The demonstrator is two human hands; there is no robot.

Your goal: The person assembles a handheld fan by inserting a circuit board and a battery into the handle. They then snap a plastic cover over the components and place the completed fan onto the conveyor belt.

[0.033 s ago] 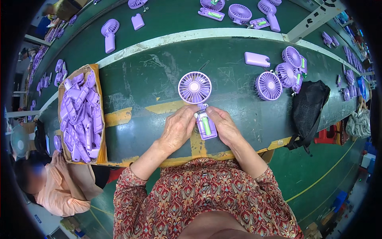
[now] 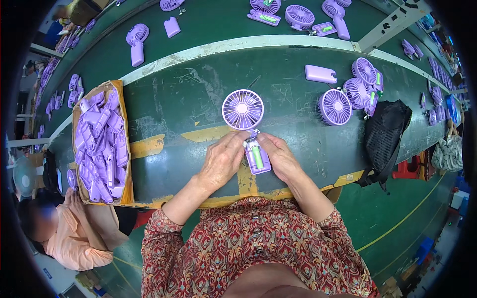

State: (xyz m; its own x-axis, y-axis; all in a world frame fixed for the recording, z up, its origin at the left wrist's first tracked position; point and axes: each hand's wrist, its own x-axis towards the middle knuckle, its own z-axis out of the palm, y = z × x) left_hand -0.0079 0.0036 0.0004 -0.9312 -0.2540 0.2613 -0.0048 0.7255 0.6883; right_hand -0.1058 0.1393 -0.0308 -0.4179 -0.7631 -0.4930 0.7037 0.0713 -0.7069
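A purple handheld fan [image 2: 242, 109] lies face up on the green workbench in front of me, its round grille pointing away from me. Its handle is without a cover, so a green battery [image 2: 257, 157] and thin wires show inside. My left hand [image 2: 222, 158] pinches the neck of the fan from the left, fingers bent and pressed together. From the right, my right hand [image 2: 279, 157] grips the top of the handle, with thumb and fingers close to the left fingertips. The fingers partly hide the joint between head and handle.
At the left stands a cardboard box [image 2: 126, 149] of purple handle shells. Several fans [image 2: 336, 106] and a purple cover [image 2: 320, 74] lie to the right, beside a black mesh bag [image 2: 386, 134]. A pale rail [image 2: 198, 51] crosses behind. A co-worker [image 2: 82, 231] sits at the left.
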